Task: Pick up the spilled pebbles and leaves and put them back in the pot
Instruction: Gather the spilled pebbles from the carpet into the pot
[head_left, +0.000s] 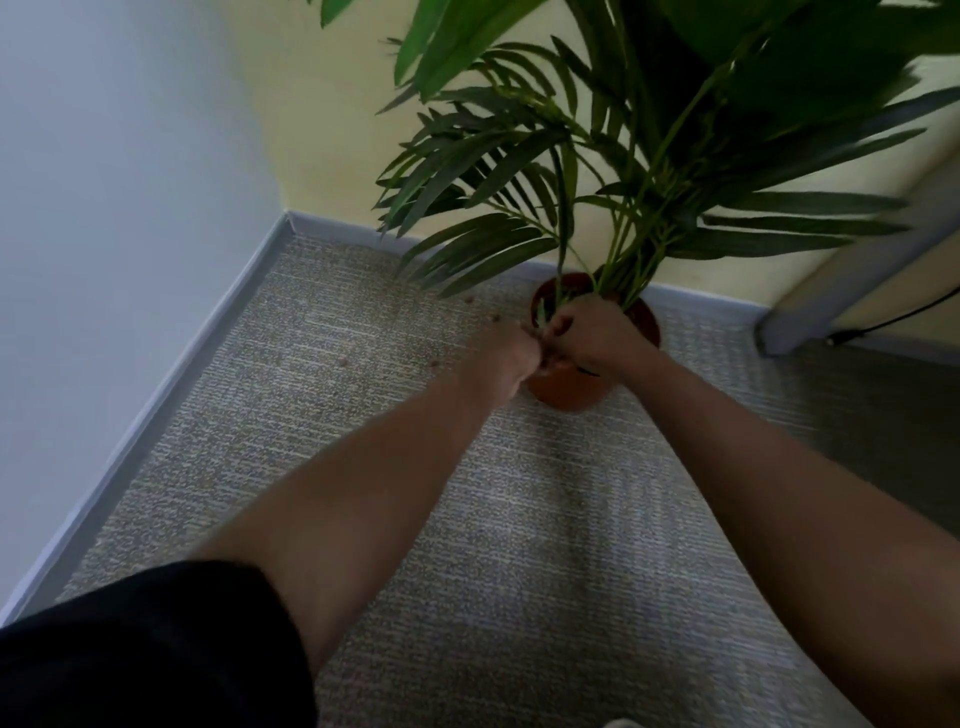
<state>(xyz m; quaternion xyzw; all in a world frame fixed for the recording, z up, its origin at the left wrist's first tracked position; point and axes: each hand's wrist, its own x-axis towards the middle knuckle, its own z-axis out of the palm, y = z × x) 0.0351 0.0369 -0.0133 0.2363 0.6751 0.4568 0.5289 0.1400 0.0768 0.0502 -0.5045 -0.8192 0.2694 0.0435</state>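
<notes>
Head camera looked down on a corner of carpeted floor. At the far left rose a smooth pale grey-blue wall (119, 208), met at its foot by a flat grey skirting board (171, 374) that ran diagonally to the corner. A dark sleeve (145, 649) filled the bottom left edge of the view. The carpet (519, 545) was a low, ribbed weave in mottled grey and beige. A few small, rounded reddish-brown pebbles (342, 362) lay scattered on it towards the back, left of the pot and well apart from each other; the blur hid their exact count.

The left hand (501, 358) reached forward on a bare forearm, fingers curled into a fist just beside the pot's near left rim; whether it held anything could not be told. It touched the right hand (592, 332), which sat over the pot's mouth with its fingers curled among the stalks at the plant's base; what it grasped, if anything, could not be told.

The pot (569, 392) was round, smooth and terracotta-orange, standing on the carpet near the back edge by the cream wall (332, 130). From it rose a palm-like plant (597, 156) with long, narrow, glossy green leaflets. At the far right stood a pale angled panel (852, 291), with a thin black cable (883, 322) beside it.
</notes>
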